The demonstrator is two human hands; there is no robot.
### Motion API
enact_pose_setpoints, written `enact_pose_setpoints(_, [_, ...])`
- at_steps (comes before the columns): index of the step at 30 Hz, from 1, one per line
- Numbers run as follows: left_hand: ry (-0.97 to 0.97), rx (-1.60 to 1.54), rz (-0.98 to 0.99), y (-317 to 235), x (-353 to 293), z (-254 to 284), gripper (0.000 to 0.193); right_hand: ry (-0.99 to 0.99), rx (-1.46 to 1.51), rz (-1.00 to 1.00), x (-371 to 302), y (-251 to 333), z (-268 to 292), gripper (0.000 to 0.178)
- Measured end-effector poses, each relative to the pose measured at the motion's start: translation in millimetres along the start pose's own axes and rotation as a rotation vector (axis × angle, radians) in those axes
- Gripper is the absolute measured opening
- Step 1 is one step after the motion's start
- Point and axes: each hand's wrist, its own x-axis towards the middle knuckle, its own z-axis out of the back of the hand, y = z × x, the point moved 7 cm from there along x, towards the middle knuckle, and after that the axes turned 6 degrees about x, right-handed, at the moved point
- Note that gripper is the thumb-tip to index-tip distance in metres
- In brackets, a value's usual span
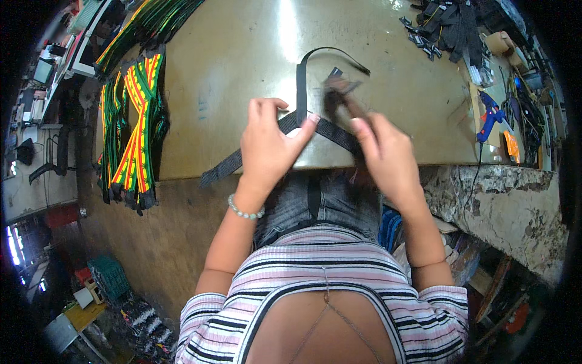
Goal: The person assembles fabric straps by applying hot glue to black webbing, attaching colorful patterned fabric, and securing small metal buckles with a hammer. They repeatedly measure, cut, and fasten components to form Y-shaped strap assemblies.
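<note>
A black webbing strap (301, 88) lies at the table's near edge, its upright length joined to two slanting arms. A thin band curves rightward from its top. My left hand (267, 139) is closed on the strap at the join, thumb pressed on the webbing beside the centre and curled fingers on the left arm. Above the right arm, my right hand (388, 148) grips a hammer-like tool (353, 108) with a brown handle. Its dark head is smeared by motion, so its exact kind is unclear. A small dark piece (334, 73) shows just beyond the head.
On the left, bundles of yellow, red and green patterned straps (142, 121) hang over the table edge. Black straps with buckles (448, 24) are heaped at the far right. A blue glue gun (488, 116) with a trailing cord lies at the right, near an orange packet (512, 145).
</note>
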Motion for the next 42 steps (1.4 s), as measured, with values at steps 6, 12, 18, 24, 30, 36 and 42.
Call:
enact_pose_setpoints(6, [0.042, 0.112, 0.015, -10.6, -2.0, -6.4, 0.030, -0.379, -0.506, -0.108, 5.2, -78.8, 59.1, 0.036])
enact_pose_setpoints(12, [0.039, -0.035, -0.082, -3.2, -3.7, -4.6, 0.010, -0.296, -0.414, 0.260, 0.7, -11.2, 24.9, 0.029])
enact_pose_setpoints(18, [-0.012, -0.189, -0.039, -4.6, -12.0, 12.5, 0.018, 0.108, -0.046, 0.302, 7.4, 25.7, -50.2, 0.026])
enact_pose_setpoints(24, [-0.136, -0.163, -0.232, -4.9, -49.2, 27.4, 0.023, -0.014, 0.305, 0.398, 99.2, 15.5, 39.1, 0.017])
enact_pose_setpoints(30, [-0.255, 0.189, -0.416, 0.0, -59.8, -0.2, 0.021, -0.792, 0.056, 0.357, 230.5, -68.4, 242.6, 0.028])
enact_pose_setpoints(36, [-0.292, 0.235, -0.456, -0.9, -62.1, -1.8, 0.021, -0.831, -0.549, -0.167, 296.8, -235.8, 267.3, 0.074])
enact_pose_setpoints(42, [-0.260, 0.265, -0.450, 0.0, -61.3, -3.6, 0.019, -0.510, -0.364, -0.543, 316.6, -289.6, 242.7, 0.104])
